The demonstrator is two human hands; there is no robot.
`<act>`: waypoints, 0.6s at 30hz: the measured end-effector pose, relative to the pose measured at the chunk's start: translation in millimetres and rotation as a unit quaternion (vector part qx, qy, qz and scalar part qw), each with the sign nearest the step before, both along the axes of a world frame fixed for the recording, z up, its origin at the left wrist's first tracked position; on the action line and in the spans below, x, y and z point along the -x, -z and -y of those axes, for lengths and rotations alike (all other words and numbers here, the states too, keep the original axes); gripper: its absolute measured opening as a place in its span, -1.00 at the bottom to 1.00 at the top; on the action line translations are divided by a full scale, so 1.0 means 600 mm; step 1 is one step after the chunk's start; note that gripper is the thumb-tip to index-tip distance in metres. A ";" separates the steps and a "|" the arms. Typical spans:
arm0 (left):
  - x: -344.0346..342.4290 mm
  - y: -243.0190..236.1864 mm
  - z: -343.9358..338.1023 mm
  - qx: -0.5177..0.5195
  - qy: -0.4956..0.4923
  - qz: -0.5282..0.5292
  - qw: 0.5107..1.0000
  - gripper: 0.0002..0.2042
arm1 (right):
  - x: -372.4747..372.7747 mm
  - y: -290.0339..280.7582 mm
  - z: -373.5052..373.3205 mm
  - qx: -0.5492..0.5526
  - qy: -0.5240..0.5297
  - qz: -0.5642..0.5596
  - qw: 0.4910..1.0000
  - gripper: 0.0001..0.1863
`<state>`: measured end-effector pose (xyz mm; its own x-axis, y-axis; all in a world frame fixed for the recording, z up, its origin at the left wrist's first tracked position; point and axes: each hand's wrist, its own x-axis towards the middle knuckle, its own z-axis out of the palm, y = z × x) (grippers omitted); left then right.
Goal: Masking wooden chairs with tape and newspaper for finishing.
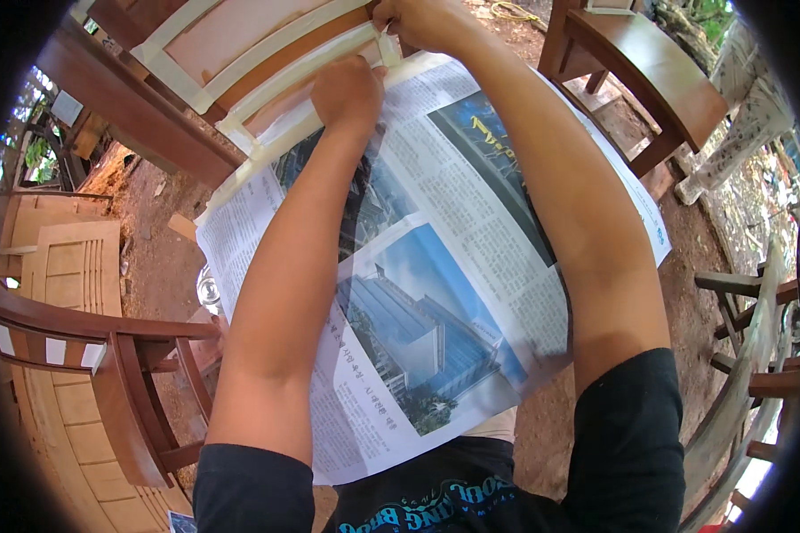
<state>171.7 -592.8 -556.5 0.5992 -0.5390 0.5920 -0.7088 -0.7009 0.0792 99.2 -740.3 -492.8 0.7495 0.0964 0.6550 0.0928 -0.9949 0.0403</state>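
A large newspaper sheet (471, 258) with printed photos hangs over my lap, its upper edge bordered with cream masking tape (231, 185). Beyond it stands a brown wooden chair (276, 64), whose pale panels are framed by more tape strips. My left hand (348, 96) is closed in a fist against the chair, by the newspaper's top edge; whatever its fingers hold is hidden. Farther up and to the right, my right hand (425, 25) is closed, its fingertips pinched at the end of a tape strip near the panel's corner.
A varnished wooden chair (649, 67) stands at the far right, beside a person's patterned trouser leg (747, 115). Dark wooden furniture (142, 382) is close on the left, above light wooden panels (71, 266). Stacked chair frames (747, 355) line the right side. The ground (160, 231) is bare earth.
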 end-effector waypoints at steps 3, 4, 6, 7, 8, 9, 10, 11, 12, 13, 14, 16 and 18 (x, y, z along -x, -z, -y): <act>-0.001 0.001 0.002 -0.003 0.025 0.019 0.999 -0.67 | -0.002 0.000 -0.001 0.016 -0.003 0.005 1.000 -0.81; -0.002 0.003 0.002 -0.004 0.023 0.019 1.000 -0.67 | 0.000 -0.003 -0.001 0.013 -0.003 -0.007 1.000 -0.82; -0.007 0.007 0.004 -0.001 0.017 0.035 0.999 -0.66 | 0.000 -0.005 -0.003 0.010 -0.004 -0.017 1.000 -0.82; -0.011 0.009 0.004 -0.001 0.015 0.037 0.999 -0.66 | -0.002 -0.005 -0.005 0.019 0.003 -0.014 1.000 -0.83; -0.015 0.011 0.004 0.013 0.021 0.039 0.999 -0.62 | -0.003 -0.006 -0.006 0.028 0.010 -0.012 0.999 -0.84; -0.016 0.012 0.004 0.026 0.028 0.039 0.999 -0.58 | -0.005 -0.005 -0.005 0.027 0.009 -0.012 1.000 -0.84; -0.017 0.012 0.004 0.025 0.027 0.040 0.999 -0.58 | -0.006 -0.005 -0.004 0.023 0.005 -0.011 1.000 -0.85; -0.017 0.012 0.005 0.028 0.024 0.045 0.998 -0.57 | -0.007 -0.005 -0.004 0.019 0.000 -0.010 1.000 -0.85; -0.017 0.011 0.007 0.032 0.022 0.049 0.998 -0.56 | -0.006 -0.003 -0.004 0.020 0.000 -0.010 1.000 -0.85; -0.016 0.010 0.008 0.033 0.021 0.050 0.998 -0.56 | -0.004 0.000 -0.006 0.005 -0.003 0.005 1.000 -0.85; -0.016 0.010 0.008 0.032 0.015 0.046 0.998 -0.55 | -0.003 0.002 -0.007 -0.011 -0.006 0.019 1.000 -0.85; -0.012 0.008 0.012 0.032 0.012 0.042 0.999 -0.54 | -0.003 0.005 -0.004 -0.006 -0.013 0.023 1.000 -0.84; -0.011 0.008 0.014 0.033 -0.005 0.032 0.999 -0.54 | -0.004 0.004 -0.004 -0.002 -0.022 0.026 0.999 -0.84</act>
